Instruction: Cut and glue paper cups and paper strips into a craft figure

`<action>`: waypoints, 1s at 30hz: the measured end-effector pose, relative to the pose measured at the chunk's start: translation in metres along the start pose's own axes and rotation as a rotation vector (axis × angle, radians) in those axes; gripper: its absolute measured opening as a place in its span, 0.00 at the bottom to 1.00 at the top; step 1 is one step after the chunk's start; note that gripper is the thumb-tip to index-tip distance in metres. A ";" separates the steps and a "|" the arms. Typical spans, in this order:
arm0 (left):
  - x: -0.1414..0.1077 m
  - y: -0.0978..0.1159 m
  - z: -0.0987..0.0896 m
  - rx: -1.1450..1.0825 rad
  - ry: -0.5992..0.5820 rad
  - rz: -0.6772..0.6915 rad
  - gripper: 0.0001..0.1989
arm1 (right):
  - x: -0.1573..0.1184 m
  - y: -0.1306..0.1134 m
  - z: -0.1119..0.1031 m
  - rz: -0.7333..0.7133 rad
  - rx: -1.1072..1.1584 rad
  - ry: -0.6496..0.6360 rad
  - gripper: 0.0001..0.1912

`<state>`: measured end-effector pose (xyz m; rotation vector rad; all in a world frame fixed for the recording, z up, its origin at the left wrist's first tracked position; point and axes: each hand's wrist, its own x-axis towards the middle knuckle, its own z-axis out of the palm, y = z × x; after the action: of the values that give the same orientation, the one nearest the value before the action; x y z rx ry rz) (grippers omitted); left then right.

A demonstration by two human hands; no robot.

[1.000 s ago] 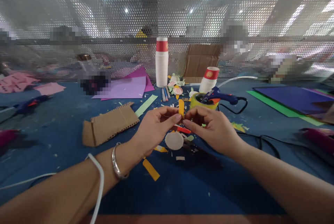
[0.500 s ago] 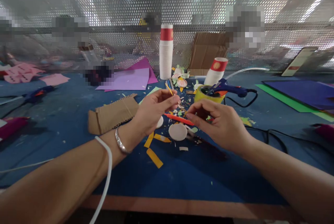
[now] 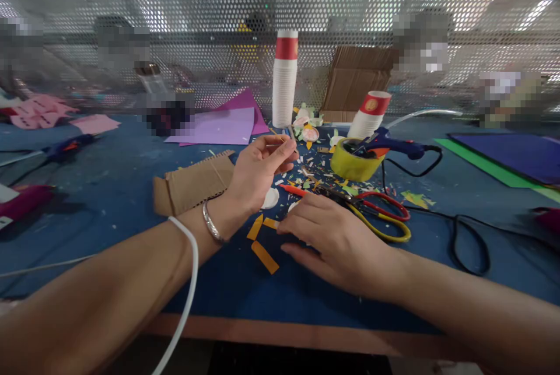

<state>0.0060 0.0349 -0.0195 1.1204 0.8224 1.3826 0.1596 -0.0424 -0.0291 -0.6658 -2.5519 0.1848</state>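
Thin yellow paper piece [image 3: 280,138] pinched in left hand [image 3: 259,174] above blue table [image 3: 227,288], right hand [image 3: 339,241] palm-down, thumb and fingers loosely parted, near orange paper strips [image 3: 265,258], scissors [image 3: 351,200] just beyond, yellow tape roll [image 3: 352,169] farther off.

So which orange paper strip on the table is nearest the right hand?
The strip whose end is hidden by the right hand. The left strip and bottom strip show clear of it.
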 end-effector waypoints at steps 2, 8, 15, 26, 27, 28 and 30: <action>0.000 0.000 0.000 -0.002 0.016 0.013 0.16 | 0.004 0.002 0.002 0.037 -0.074 -0.014 0.08; -0.001 0.000 -0.002 0.034 0.000 0.033 0.15 | 0.010 0.004 0.009 0.082 -0.196 -0.071 0.06; 0.000 0.001 -0.001 0.069 0.007 0.011 0.17 | 0.013 0.008 0.016 0.084 -0.267 -0.038 0.05; -0.002 0.003 0.000 -0.032 -0.093 -0.090 0.13 | 0.011 0.013 0.017 0.033 -0.153 0.211 0.10; -0.003 0.004 -0.001 -0.043 -0.110 -0.105 0.13 | 0.011 0.014 0.015 0.051 -0.106 0.243 0.10; -0.003 0.005 -0.001 -0.051 -0.129 -0.120 0.12 | 0.010 0.015 0.011 0.074 -0.061 0.271 0.10; -0.004 0.007 -0.002 -0.058 -0.164 -0.149 0.12 | 0.007 0.018 0.004 0.144 0.028 0.308 0.09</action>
<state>0.0016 0.0306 -0.0146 1.0898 0.7278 1.1679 0.1601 -0.0234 -0.0336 -0.8012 -2.2064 0.1525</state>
